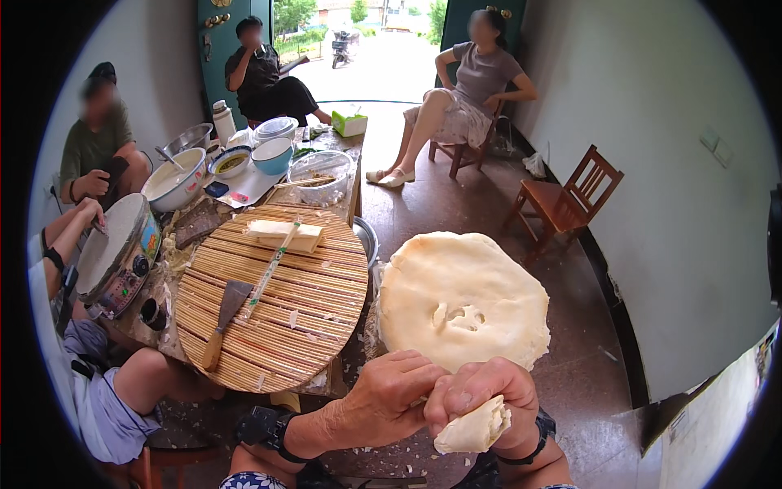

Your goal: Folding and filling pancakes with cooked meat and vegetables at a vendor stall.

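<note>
Both hands meet above my lap. My right hand [489, 394] grips a pale rolled flatbread [473, 425] whose torn, layered end points to the right. My left hand [391, 397] is up against the right one, its fingers bent; whether it pinches part of the roll is hidden. Just beyond the hands lies a pile of large round flatbreads [464, 293], the top one with small holes. On the round slatted board [287, 360] to the left rest a folded flatbread [286, 235], a scraper with a wooden handle [225, 321] and a thin stick in a printed plastic wrapper [272, 272].
A round electric griddle [119, 250] stands at the left, with another person's hand on its edge. Behind the board are an enamel basin of batter [177, 180], bowls and a plastic tub [321, 177]. Three people sit around; a wooden chair [559, 202] stands right.
</note>
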`<state>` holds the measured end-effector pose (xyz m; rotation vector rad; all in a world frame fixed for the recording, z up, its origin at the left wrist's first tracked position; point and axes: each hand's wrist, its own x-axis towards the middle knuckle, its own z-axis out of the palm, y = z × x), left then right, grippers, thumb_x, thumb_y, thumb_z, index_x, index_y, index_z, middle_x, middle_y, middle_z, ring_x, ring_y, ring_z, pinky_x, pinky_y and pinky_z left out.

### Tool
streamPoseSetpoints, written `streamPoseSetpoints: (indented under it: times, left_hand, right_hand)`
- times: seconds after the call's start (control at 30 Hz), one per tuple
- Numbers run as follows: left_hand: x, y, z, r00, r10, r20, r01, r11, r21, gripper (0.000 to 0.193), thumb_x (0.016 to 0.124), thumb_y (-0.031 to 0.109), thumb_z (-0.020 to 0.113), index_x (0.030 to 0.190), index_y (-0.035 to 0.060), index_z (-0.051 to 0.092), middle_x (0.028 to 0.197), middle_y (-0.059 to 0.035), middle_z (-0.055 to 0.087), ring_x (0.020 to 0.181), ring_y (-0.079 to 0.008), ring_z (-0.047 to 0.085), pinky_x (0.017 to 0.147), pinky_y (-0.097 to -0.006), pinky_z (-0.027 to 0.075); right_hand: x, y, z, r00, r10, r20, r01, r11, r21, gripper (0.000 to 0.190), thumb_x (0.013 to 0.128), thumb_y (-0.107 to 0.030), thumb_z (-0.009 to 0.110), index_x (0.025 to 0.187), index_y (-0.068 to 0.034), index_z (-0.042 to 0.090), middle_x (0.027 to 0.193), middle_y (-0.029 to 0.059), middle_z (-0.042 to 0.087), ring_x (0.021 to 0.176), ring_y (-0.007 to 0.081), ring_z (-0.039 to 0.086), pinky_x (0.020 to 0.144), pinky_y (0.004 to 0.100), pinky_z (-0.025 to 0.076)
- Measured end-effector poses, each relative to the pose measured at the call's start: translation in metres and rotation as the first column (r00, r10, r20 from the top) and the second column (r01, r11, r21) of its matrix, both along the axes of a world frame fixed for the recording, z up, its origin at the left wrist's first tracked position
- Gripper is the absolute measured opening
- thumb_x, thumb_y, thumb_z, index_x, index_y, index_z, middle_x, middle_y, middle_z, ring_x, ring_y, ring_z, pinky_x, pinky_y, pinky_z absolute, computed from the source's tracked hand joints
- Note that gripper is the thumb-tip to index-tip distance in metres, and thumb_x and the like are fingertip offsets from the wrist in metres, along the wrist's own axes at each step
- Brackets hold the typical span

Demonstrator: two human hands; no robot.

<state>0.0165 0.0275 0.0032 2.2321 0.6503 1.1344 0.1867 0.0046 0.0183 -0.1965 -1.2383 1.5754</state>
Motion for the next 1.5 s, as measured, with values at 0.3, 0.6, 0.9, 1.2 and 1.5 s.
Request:
streamPoseSetpoints:
  times: [0.3, 0.6, 0.9, 1.2, 1.5]
  left_hand:
    - [0.002, 0.002, -0.004, 1.000, -0.008, 0.018, 0.008, 1.000, 0.009, 0.021, 0.072, 0.010, 0.068, 0.090, 0.0035, 0.060, 0.078, -0.0100, 0.060, 0.075, -0.0302, 0.060, 0.067, -0.0375, 0.048]
    - [0.009, 0.003, -0.004, 0.999, -0.041, 0.014, 0.041, 0.999, -0.012, 0.022, 0.072, 0.010, 0.069, 0.091, 0.0035, 0.060, 0.079, -0.0088, 0.060, 0.076, -0.0293, 0.060, 0.069, -0.0374, 0.047]
    - [0.014, 0.004, -0.004, 0.995, -0.082, 0.050, 0.084, 0.996, -0.041, 0.026, 0.072, 0.011, 0.069, 0.095, 0.0033, 0.061, 0.082, -0.0094, 0.062, 0.078, -0.0294, 0.061, 0.071, -0.0368, 0.048]
    - [0.008, -0.003, 0.002, 0.994, -0.086, 0.071, 0.085, 0.996, 0.008, 0.028, 0.069, 0.012, 0.071, 0.093, 0.0025, 0.061, 0.078, -0.0089, 0.059, 0.074, -0.0287, 0.060, 0.067, -0.0368, 0.047]
    - [0.009, -0.007, 0.002, 0.992, -0.094, 0.086, 0.090, 0.995, 0.051, 0.027, 0.072, 0.014, 0.071, 0.093, 0.0022, 0.061, 0.076, -0.0080, 0.056, 0.072, -0.0272, 0.058, 0.065, -0.0359, 0.046]
  right_hand:
    - [0.000, 0.000, 0.001, 1.000, -0.014, -0.001, 0.014, 1.000, -0.002, 0.014, 0.085, -0.008, 0.066, 0.095, -0.003, 0.058, 0.077, 0.0115, 0.060, 0.070, 0.0274, 0.062, 0.058, 0.0358, 0.050]
    - [0.006, -0.001, 0.005, 1.000, -0.005, -0.024, 0.005, 1.000, 0.028, 0.015, 0.087, -0.009, 0.065, 0.097, -0.001, 0.057, 0.079, 0.0126, 0.059, 0.074, 0.0269, 0.061, 0.060, 0.0358, 0.051]
    - [0.014, -0.003, 0.007, 0.999, 0.028, 0.020, -0.030, 0.997, 0.064, 0.016, 0.089, -0.012, 0.063, 0.098, -0.001, 0.057, 0.085, 0.0124, 0.060, 0.080, 0.0284, 0.060, 0.068, 0.0387, 0.052]
    - [0.005, -0.015, 0.013, 0.997, 0.057, -0.043, -0.053, 0.995, 0.089, 0.012, 0.089, -0.008, 0.062, 0.095, 0.000, 0.056, 0.082, 0.0150, 0.061, 0.072, 0.0311, 0.062, 0.065, 0.0406, 0.052]
    - [0.000, -0.011, 0.022, 0.994, 0.081, -0.078, -0.066, 0.983, 0.170, 0.016, 0.081, -0.010, 0.071, 0.086, -0.002, 0.059, 0.079, 0.0118, 0.060, 0.071, 0.0271, 0.059, 0.064, 0.0366, 0.049]
